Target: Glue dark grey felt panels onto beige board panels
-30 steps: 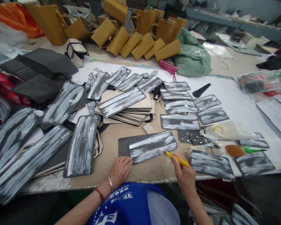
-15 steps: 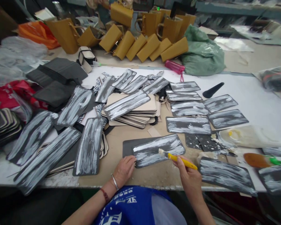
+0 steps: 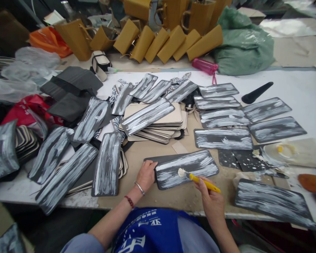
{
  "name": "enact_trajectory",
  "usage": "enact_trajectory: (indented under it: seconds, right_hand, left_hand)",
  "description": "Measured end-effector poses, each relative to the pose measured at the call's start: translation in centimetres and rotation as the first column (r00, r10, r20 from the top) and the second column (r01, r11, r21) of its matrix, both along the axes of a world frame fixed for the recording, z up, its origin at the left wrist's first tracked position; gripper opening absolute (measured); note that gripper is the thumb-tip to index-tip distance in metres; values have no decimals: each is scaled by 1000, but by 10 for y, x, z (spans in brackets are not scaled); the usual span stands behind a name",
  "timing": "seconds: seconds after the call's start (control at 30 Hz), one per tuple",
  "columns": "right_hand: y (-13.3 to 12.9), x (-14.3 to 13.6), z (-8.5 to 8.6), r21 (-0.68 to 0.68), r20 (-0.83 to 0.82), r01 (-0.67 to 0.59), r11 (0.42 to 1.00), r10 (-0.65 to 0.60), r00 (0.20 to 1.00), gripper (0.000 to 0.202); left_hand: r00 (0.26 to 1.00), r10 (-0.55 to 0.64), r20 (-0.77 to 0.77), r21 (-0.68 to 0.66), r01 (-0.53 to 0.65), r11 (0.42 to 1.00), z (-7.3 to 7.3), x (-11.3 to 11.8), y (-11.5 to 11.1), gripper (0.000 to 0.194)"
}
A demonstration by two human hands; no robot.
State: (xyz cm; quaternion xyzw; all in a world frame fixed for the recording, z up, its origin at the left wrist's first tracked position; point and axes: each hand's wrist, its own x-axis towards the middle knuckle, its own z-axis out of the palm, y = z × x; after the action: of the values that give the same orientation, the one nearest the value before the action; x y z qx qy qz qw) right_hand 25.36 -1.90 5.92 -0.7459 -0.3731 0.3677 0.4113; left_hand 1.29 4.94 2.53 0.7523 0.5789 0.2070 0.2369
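Observation:
A dark rounded panel streaked with white paste [image 3: 186, 168] lies at the table's front, partly over another dark piece. My left hand [image 3: 146, 174] pinches the left edge of these pieces, its fingers closed. In my right hand [image 3: 210, 200] is a brush with a yellow handle [image 3: 206, 183]; its paste-covered bristles are over the middle of the streaked panel. Just behind, one streaked panel [image 3: 147, 116] rests on a stack of beige rounded boards [image 3: 158, 133]. Another streaked panel [image 3: 223, 138] lies to the right.
More streaked panels lie at left [image 3: 106, 165] and right [image 3: 274, 202]. Mustard bags [image 3: 171, 44], a green plastic bag [image 3: 242, 44] and a pink pouch [image 3: 204, 66] are at the back. An orange-brown object [image 3: 312, 182] sits at far right.
The view has shifted, so most things appear moved. My left hand has moved up along the panel's left edge. The brush has moved left relative to the panel, still in my right hand.

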Motion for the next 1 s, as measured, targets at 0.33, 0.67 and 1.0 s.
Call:
enact_trajectory:
  seconds: [0.33,0.67,1.0]
  right_hand:
    - [-2,-4,1,-13,76,4,1000,-3,997,40]
    - [-2,-6,1,22,76,11,1000,-12,997,38]
    - [-3,-7,-1,22,54,33,999,-34,998,37]
  left_hand:
    - [988,-139,-66,-1,139,990,12,-5,9,38]
    - [995,-97,29,-72,99,992,6,-6,16,43]
    - [996,-92,-11,-58,91,994,17,-1,18,37]
